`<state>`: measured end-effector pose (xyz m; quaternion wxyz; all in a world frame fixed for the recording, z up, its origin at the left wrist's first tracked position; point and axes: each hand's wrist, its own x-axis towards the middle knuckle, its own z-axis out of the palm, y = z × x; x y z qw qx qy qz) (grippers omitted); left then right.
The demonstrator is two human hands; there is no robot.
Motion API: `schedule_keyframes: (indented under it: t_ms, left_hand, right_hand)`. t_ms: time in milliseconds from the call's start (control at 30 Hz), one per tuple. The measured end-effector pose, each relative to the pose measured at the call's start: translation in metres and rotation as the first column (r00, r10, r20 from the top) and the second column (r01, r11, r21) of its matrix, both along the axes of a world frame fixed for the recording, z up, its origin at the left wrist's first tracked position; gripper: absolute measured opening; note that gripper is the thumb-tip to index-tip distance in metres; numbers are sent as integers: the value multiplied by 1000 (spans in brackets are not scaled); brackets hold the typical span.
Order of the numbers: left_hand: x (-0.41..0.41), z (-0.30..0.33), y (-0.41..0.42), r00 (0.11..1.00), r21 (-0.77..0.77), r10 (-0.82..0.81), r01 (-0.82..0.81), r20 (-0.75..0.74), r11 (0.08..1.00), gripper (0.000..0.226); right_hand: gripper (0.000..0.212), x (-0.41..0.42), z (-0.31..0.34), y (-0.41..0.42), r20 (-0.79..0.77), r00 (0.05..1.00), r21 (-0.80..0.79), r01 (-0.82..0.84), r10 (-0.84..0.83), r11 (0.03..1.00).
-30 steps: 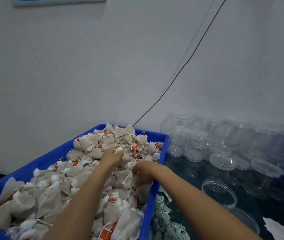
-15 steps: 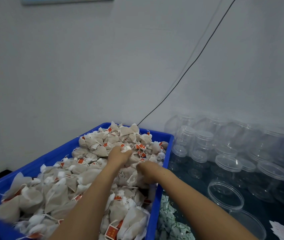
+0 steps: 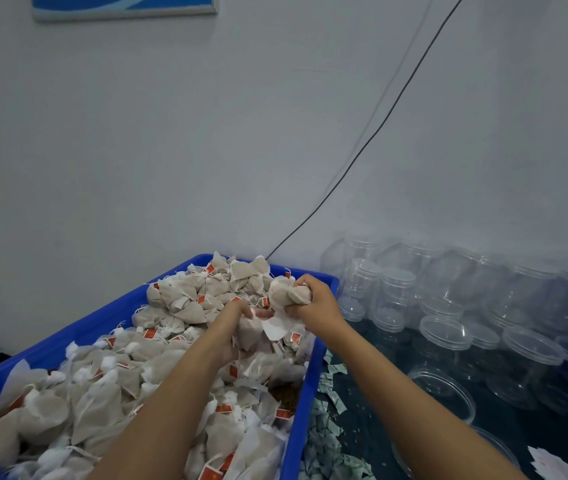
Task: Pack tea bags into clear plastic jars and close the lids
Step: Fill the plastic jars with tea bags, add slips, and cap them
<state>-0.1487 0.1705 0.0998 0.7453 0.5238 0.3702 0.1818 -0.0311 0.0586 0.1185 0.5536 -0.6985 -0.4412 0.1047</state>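
- The tea bags [image 3: 178,299] lie heaped in a blue crate [image 3: 310,386] in front of me, tan pouches with white strings and small red tags, piled highest toward the far corner by the wall.
- My right hand [image 3: 313,303] is raised just above the far right corner of the heap, fingers curled tight round a bunch of tea bags [image 3: 287,294]; a white paper tag hangs loose below that fist.
- My left hand [image 3: 234,327] is down in the pile just beside the right one, fingers bent into the bags and partly buried; I cannot tell whether it has hold of any.
- The clear plastic jars [image 3: 449,306] stand crowded on the dark table [image 3: 379,441] to the right of the crate, several rows deep back to the wall, many with their lids on.
- Nearest me on that side sits an open round jar [image 3: 443,393], mouth up.
- Small pale green sachets [image 3: 327,434] are scattered on the table against the crate's right wall.
- A few white paper slips [image 3: 552,462] lie at the lower right edge.
- A thin black cable [image 3: 379,126] slants down the grey wall to the crate's far corner.
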Motion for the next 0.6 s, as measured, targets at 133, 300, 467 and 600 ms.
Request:
schedule_keyframes:
  t_ms: [133,300,467,600]
  left_hand:
    - [5,9,-12,990,86,-23,10,142,996,23]
    - [15,16,-33,981,214,-87,48,174,976,31]
    - [23,32,-47,977,249,-56,3,208,968,23]
    - [19,35,-50,982,348,14,-79,186,934,18]
  right_hand:
    - [34,-2,-4,-9,-77,996,44,-45,48,998]
    - [29,1,7,-30,-126,990,31,-56,60,998]
    - [30,1,17,-53,-369,925,-15,-105,92,994]
    - [42,-2,16,-62,-630,761,70,-141,153,988]
